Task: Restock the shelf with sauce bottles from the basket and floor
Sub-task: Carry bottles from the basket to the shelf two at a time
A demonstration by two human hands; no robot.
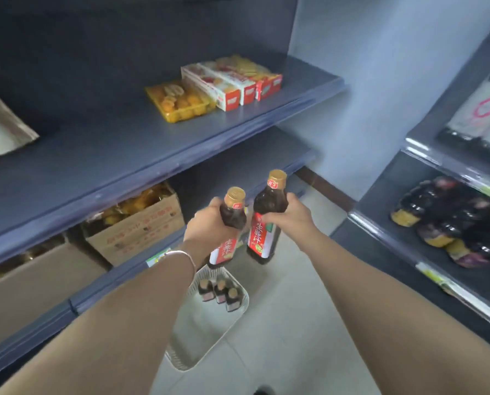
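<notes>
Forearms extended, my left hand [209, 225] and right hand [292, 216] each wrap curled fingers round a sauce bottle, left bottle [224, 252] and right bottle [262, 238] nearly touching above the basket [181, 362]; I judge best: carry both upright, apart, bases fully onto the shelf [118, 149].

The left forearm [118, 317] and the right forearm [380, 295] are bare along all that shows. A thin, silvery bracelet [184, 255], a plain narrow band, rings the left wrist. The left grip [206, 226] and right grip [290, 218] are bare as well.
</notes>
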